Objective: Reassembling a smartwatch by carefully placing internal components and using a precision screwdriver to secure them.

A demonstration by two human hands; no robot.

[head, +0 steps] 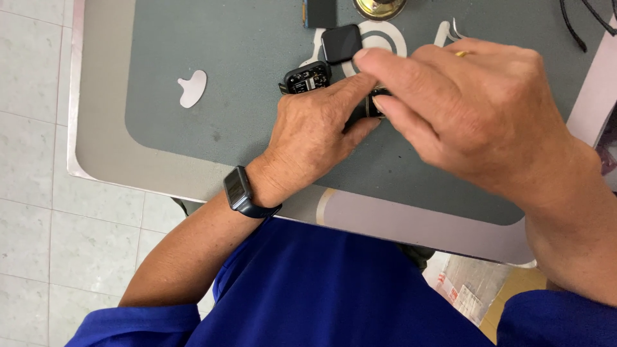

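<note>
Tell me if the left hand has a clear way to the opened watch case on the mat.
Probably yes: the left hand lies just below the opened watch case, nothing between them.

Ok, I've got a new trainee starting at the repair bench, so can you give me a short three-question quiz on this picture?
1. True or false: the opened watch body lies on the grey mat, apart from the black square screen.
2. Which wrist wears a dark wristwatch? A) left B) right C) neither
3. Fill in: the left hand and right hand meet over a small dark ___ pinched in the fingers.

Key
1. True. The two lie close together with a gap between them.
2. A, the left.
3. Part. It is mostly hidden, so its kind cannot be told.
</note>
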